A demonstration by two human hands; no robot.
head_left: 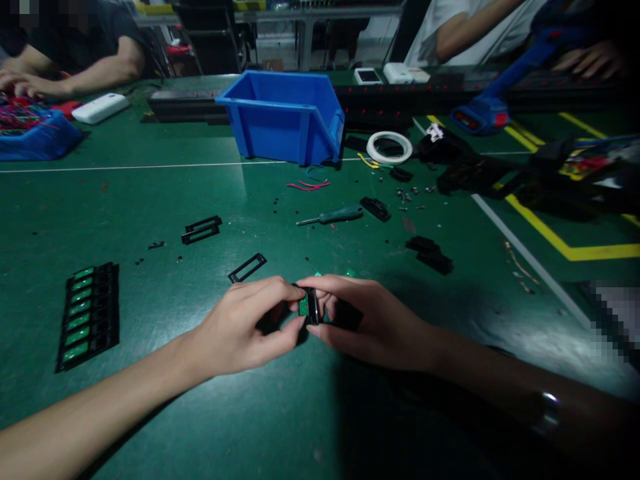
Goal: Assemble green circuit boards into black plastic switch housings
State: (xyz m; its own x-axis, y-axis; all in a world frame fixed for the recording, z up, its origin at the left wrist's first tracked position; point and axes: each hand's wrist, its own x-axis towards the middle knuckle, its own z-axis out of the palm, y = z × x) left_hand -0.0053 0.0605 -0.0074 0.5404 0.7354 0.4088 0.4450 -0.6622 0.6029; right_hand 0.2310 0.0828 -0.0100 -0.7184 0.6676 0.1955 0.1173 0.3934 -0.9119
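On the bench (165, 183) over there, a blue bin (273, 133) is standing beside a white ring (373, 152); off left, a white device (101, 109) is lying near a tray (43, 143) of wires (23, 117), and beyond, a black chair (205, 37) is standing.

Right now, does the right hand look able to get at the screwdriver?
Probably, once the right hand lets go of the small part; only little bits seem to lie between that hand and the screwdriver.
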